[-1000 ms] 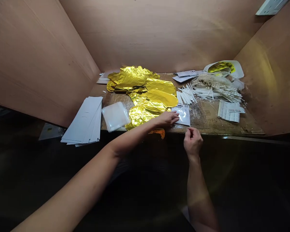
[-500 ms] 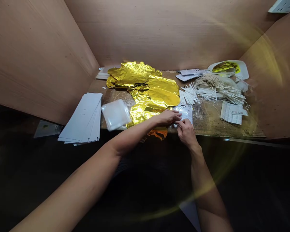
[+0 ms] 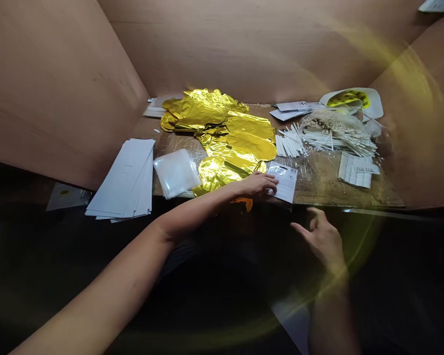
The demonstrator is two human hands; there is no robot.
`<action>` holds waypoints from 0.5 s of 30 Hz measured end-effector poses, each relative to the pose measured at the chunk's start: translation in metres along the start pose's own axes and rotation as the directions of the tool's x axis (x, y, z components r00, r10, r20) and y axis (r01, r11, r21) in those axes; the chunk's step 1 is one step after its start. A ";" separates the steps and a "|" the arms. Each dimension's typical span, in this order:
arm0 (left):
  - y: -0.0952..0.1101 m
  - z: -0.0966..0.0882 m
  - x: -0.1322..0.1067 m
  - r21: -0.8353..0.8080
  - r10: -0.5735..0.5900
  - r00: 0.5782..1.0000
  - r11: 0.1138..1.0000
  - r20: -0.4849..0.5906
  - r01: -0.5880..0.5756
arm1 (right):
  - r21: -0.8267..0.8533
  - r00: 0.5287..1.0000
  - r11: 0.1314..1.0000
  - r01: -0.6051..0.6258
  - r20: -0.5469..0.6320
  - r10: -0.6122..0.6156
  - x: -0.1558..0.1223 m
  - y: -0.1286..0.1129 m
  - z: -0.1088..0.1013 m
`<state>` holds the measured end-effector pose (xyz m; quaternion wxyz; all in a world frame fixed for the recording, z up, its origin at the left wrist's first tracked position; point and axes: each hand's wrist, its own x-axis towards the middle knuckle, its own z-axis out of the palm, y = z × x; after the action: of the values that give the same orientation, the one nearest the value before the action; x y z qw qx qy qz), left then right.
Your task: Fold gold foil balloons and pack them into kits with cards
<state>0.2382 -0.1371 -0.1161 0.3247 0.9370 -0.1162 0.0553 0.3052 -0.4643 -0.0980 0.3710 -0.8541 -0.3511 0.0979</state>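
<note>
Left hand (image 3: 258,185) open, flat against edge of thin white printed plastic packet (image 3: 285,181) on table (image 3: 316,185); packet light, slippery, best pinched by edge. Right hand (image 3: 321,240) open, fingers spread, off table.

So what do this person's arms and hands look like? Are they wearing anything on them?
Both arms are bare, with no sleeves showing. The left hand and the right hand wear no gloves, and no watch or ring shows on either. The right forearm fades into shadow, so detail there is hard to see.
</note>
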 end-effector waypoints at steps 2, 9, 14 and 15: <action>0.000 -0.001 0.000 -0.056 0.059 0.997 0.997 0.059 -0.055 | -0.215 0.982 0.967 0.140 -0.098 -0.164 0.011 0.001 0.024; 0.000 0.006 0.005 -0.152 0.048 0.998 0.987 0.036 -0.042 | -0.216 0.943 0.976 -0.022 -0.329 -0.052 0.057 -0.017 0.074; 0.012 0.013 0.004 -0.182 -0.097 0.993 0.980 -0.070 0.083 | 0.317 0.884 0.903 -0.291 -0.272 0.381 0.044 -0.033 0.085; 0.018 0.012 -0.002 -0.215 -0.101 0.991 0.973 -0.087 0.080 | 0.444 0.891 0.853 -0.275 -0.217 0.400 0.041 -0.037 0.086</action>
<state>0.2324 -0.1581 -0.1155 0.4295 0.8979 -0.0626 0.0732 0.2788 -0.3705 -0.1286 0.5638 -0.8130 -0.1056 0.1007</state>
